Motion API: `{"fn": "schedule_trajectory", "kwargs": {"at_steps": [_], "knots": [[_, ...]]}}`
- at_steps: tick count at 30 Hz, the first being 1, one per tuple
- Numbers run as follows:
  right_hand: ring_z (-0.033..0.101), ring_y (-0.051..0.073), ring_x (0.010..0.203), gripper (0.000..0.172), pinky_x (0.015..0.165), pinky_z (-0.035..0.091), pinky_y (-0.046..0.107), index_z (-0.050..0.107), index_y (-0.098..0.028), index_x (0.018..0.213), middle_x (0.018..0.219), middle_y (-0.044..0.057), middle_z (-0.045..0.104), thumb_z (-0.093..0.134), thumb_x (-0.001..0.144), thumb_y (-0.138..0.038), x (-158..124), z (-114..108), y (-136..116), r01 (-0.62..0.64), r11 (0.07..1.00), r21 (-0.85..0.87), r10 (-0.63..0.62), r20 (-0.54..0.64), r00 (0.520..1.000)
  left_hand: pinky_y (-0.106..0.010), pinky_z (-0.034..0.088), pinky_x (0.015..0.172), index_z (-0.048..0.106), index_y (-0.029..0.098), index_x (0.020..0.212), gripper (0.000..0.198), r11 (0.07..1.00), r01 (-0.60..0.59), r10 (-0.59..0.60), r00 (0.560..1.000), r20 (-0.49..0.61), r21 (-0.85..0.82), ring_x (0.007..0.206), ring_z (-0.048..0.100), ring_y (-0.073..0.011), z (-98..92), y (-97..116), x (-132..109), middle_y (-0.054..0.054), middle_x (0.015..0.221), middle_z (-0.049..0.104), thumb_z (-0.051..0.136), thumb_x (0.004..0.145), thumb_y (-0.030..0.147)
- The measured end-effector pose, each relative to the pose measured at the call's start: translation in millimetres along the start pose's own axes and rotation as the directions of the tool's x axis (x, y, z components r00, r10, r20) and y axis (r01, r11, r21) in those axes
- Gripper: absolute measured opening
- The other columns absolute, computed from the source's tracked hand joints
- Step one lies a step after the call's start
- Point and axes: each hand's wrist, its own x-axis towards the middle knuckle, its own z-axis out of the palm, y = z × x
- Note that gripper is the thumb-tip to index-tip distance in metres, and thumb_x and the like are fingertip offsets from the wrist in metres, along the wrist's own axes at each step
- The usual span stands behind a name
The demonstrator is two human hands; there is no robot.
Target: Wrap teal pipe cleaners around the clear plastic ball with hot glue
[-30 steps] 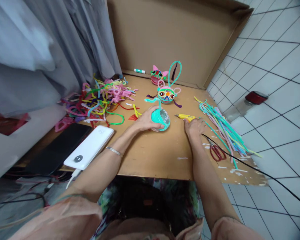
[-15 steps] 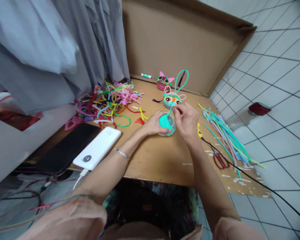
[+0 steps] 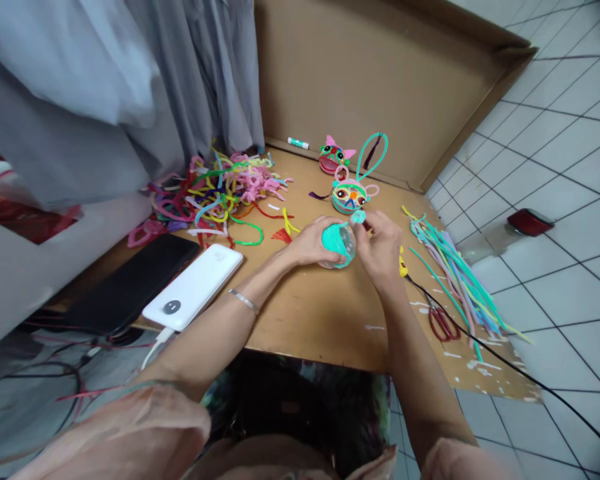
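Note:
My left hand (image 3: 314, 243) is closed around a clear rounded container (image 3: 349, 248), partly covered in turquoise pipe cleaner (image 3: 333, 239). Just to its right, my right hand (image 3: 380, 245) pinches a small turquoise piece (image 3: 358, 217), which looks like a bent or coiled pipe cleaner; its exact shape is blurred. Directly behind my hands sits a finished-looking animal head (image 3: 350, 198) with pink ring ears, round eyes and a tall turquoise loop (image 3: 373, 155). Farther back is a second head (image 3: 333, 157) with pink pointed ears and a red mouth.
A tangled heap of coloured pipe cleaners (image 3: 230, 183) lies left, with a white power bank (image 3: 194, 285) and a black phone-like slab (image 3: 135, 283) nearer. At right are straight pipe cleaners (image 3: 455, 277), red-handled scissors (image 3: 443, 323) and a yellow tool (image 3: 403, 262) with a black cord. Cardboard (image 3: 360, 80) stands behind.
The turquoise strand stretched between my hands now shows as a small rounded piece at my right fingertips. My left hand keeps its hold on the container. The whole view has shifted slightly.

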Motion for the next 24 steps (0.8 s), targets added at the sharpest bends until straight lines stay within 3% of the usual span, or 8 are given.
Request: {"fn": "schedule_trajectory", "kwargs": {"at_steps": [5, 11, 24], "knots": [[0.066, 0.018, 0.071, 0.009, 0.069, 0.052, 0.033, 0.067, -0.022, 0.078, 0.076, 0.002, 0.071, 0.063, 0.083, -0.029, -17, -3, 9, -0.132, 0.974, 0.182, 0.144, -0.058, 0.988, -0.044, 0.048, 0.103, 0.058, 0.018, 0.125, 0.077, 1.0, -0.015, 0.015, 1.0, 0.012, -0.015, 0.114, 0.061, -0.0287, -1.9, 2, -1, -0.008, 0.125, 0.061, 0.083, 0.055, 0.035], [0.073, 0.022, 0.083, 0.004, 0.076, 0.057, 0.036, 0.063, -0.024, 0.074, 0.085, 0.004, 0.078, 0.065, 0.076, -0.026, -35, 7, 13, -0.238, 0.909, 0.343, 0.27, -0.049, 0.962, -0.044, 0.048, 0.102, 0.058, 0.02, 0.124, 0.075, 0.998, -0.049, 0.05, 0.998, 0.038, -0.025, 0.113, 0.061, -0.0282, -3.0, -1, -1, -0.008, 0.124, 0.061, 0.083, 0.054, 0.034], [0.073, 0.023, 0.097, 0.013, 0.093, 0.054, 0.045, 0.053, -0.026, 0.076, 0.095, 0.002, 0.078, 0.063, 0.077, -0.017, -42, 9, 21, -0.173, 0.902, 0.397, 0.183, 0.012, 0.983, -0.041, 0.048, 0.101, 0.058, 0.02, 0.126, 0.075, 0.997, -0.072, 0.07, 0.994, 0.083, 0.021, 0.112, 0.06, -0.0267, -5.9, 3, -3, -0.006, 0.122, 0.058, 0.081, 0.056, 0.035]]}}
